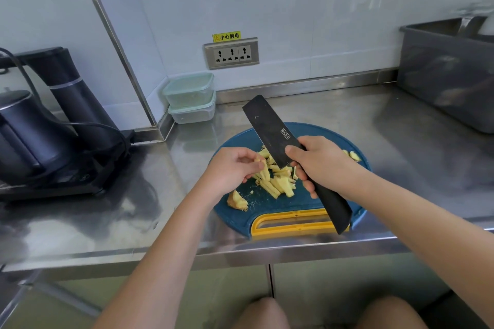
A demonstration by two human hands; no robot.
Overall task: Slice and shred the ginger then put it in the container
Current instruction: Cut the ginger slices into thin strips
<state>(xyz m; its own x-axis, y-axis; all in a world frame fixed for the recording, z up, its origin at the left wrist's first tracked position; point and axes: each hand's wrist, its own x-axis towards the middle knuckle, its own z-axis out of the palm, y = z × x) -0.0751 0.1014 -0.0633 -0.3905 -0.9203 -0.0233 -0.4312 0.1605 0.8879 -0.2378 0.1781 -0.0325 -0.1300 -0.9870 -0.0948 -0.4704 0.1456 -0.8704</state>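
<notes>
Hands over a blue cutting board point(240, 212): left hand point(230, 168) pinches pale yellow ginger strips point(278, 183) at the pile's left edge; right hand point(320, 163) grips a black knife point(270, 125), its blade raised and pointing far-left. A larger uncut chunk point(237, 200) lies near-left on the board. Two stacked, lidded containers point(191, 99) stand well beyond, far-left.

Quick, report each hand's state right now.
Left hand: closed, pinching ginger strips at the pile on the blue cutting board.
Right hand: closed around the black knife, blade angled up over the board.
</notes>
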